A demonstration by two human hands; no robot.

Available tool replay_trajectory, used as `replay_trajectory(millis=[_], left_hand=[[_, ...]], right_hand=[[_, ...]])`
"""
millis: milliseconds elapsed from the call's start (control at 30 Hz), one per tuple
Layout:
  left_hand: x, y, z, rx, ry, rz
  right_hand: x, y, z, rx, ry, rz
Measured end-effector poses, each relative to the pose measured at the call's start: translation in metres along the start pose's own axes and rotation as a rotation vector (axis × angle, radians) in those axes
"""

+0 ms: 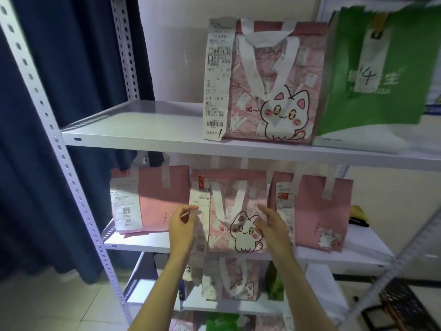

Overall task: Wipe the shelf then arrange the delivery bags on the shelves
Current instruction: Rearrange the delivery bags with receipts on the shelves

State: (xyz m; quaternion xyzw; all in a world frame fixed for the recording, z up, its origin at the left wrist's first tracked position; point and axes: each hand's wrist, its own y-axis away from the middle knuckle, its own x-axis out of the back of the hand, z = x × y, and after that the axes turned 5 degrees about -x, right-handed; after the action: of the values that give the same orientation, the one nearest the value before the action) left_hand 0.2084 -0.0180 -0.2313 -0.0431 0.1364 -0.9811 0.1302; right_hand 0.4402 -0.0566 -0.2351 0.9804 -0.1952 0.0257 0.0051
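A white metal shelf unit fills the view. On its middle shelf [133, 244] stand three pink delivery bags: a plain one [162, 199] at left, a cat-print one [235, 211] in the centre and another plain one [319, 211] at right. My left hand [182, 226] touches the long receipt [199, 206] hanging down the centre bag's left side, fingers apart. My right hand [272, 225] hovers open at that bag's right side. The upper shelf [133, 125] carries a larger cat-print bag [276, 82] and a green bag [379, 68] marked 14.
Lower shelves hold more pink and green bags [236, 280]. A dark blue curtain [71, 91] hangs to the left of the perforated upright [71, 177]. The upper shelf's left half is bare. A yellow and black item [358, 217] lies at the middle shelf's far right.
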Motion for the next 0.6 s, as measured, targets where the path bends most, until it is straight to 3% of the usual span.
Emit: replay_trajectory(millis=[400,600], left_hand=[[0.042,0.047,0.016,-0.03,0.129,-0.031],[0.06,0.066,0.02,-0.007,0.19,-0.022]], right_hand=[[0.01,0.07,-0.011,-0.034,-0.039,0.048],[0.016,0.118,-0.003,0.074,0.048,0.15]])
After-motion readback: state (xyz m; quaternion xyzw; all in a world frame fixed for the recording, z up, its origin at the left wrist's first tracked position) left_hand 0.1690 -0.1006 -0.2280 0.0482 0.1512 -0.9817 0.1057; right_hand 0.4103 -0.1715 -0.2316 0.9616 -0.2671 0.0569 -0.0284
